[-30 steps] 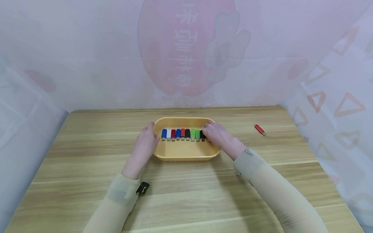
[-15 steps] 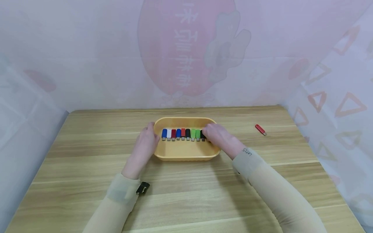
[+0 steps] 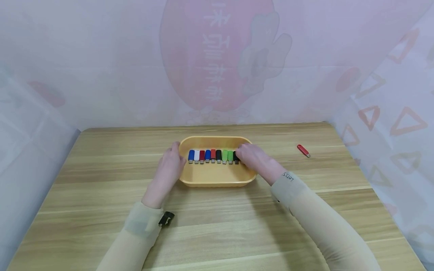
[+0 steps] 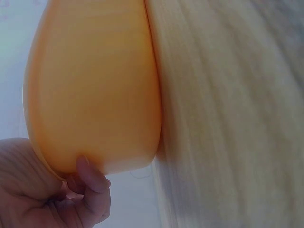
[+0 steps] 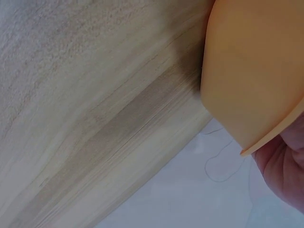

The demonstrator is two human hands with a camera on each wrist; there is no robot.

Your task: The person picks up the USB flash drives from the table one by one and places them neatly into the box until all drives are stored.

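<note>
From my seat, the wooden counter [image 3: 217,210] fills the lower half of the head view, its far edge against a pale printed curtain [image 3: 217,56] and its left and right edges both in sight. There is wide bare wood in front of the hands and to either side of them.

Near the middle of the counter, toward the far edge, sits the yellow tray [image 3: 217,180], an oval dish with a flared rim. Inside it I count 9 USB sticks [image 3: 213,156] lying side by side in 1 row along the far half: blue, white, dark red, blue, red, black, 2 green, black.

Both forearms, in beige sleeves, reach in from the near edge and angle toward the tray. The left hand [image 3: 168,171] has its grip on the tray's left end: I see its fingers [image 4: 92,183] curled under the rim, thumb side over the top. The right hand [image 3: 252,160] lies over the tray's right end, fingertips at the last black stick; whether its grip pinches that stick or only the rim, I cannot tell.

Well apart on the right, 1 red USB stick [image 3: 303,151] lies alone on the counter.
</note>
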